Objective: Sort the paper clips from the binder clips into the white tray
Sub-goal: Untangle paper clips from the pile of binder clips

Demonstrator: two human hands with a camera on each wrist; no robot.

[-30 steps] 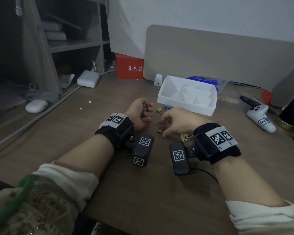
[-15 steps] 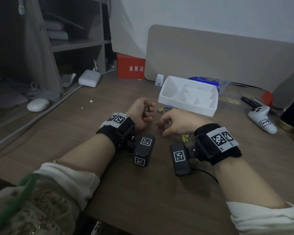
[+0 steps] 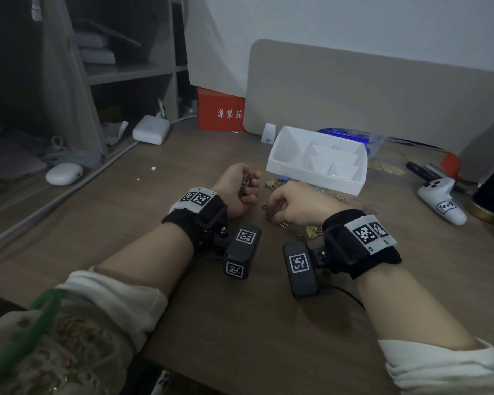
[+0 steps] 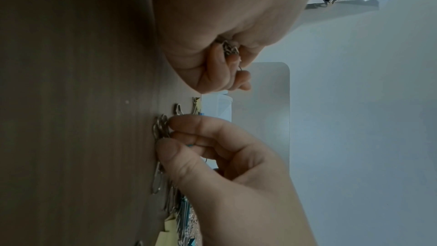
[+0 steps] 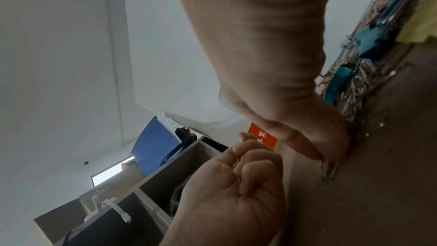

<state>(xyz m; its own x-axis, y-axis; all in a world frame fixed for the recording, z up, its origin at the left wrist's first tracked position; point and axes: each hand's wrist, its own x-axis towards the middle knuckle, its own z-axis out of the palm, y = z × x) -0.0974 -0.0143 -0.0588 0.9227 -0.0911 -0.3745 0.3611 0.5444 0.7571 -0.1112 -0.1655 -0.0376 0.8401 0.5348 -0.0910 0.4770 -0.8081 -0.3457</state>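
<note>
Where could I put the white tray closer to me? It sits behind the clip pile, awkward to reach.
Bare desk lies between your forearms, nearer than the wrist cameras, and left of the left hand toward the cable. It is crowded between the right hand and the white tray, where paper clips and binder clips lie.

hands (image 3: 237, 186) (image 3: 294, 206) beside white tray (image 3: 311, 178)

Dim, flat, bluish indoor light; soft grainy wrist views, wide-angle bending at edges
</note>
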